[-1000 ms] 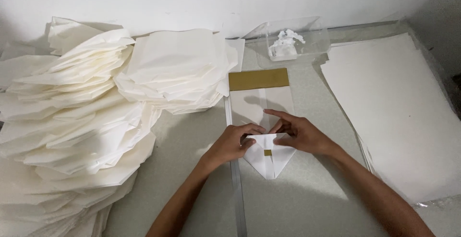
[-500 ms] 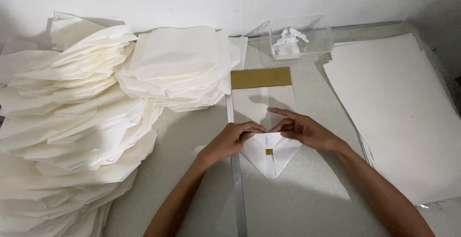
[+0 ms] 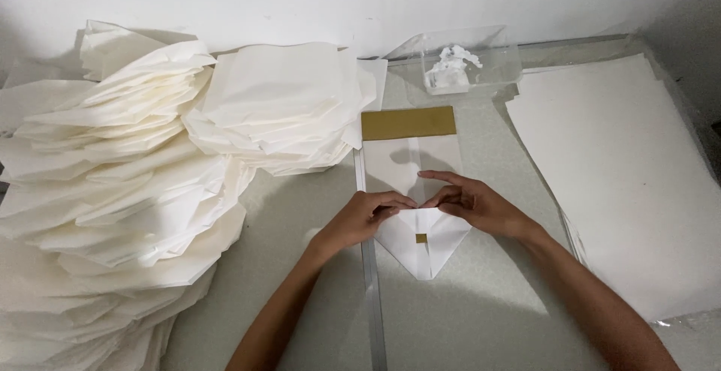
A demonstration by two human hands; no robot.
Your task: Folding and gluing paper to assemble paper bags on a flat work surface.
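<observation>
Your left hand (image 3: pixel 360 217) and right hand (image 3: pixel 473 204) stay together, fingertips pressing folded paper (image 3: pixel 423 247); position unchanged, crease still setting.

A clear rectangular sleeve (image 3: pixel 409 162) with a gold band (image 3: pixel 408 123) across its far end lies flat at the centre of the table (image 3: pixel 481 318). A small gold square label (image 3: pixel 421 238) sits on the white folded paper (image 3: pixel 423 245) at the sleeve's near end. A clear plastic container (image 3: pixel 460 59) holding crumpled white material stands at the table's far edge, against the wall.
</observation>
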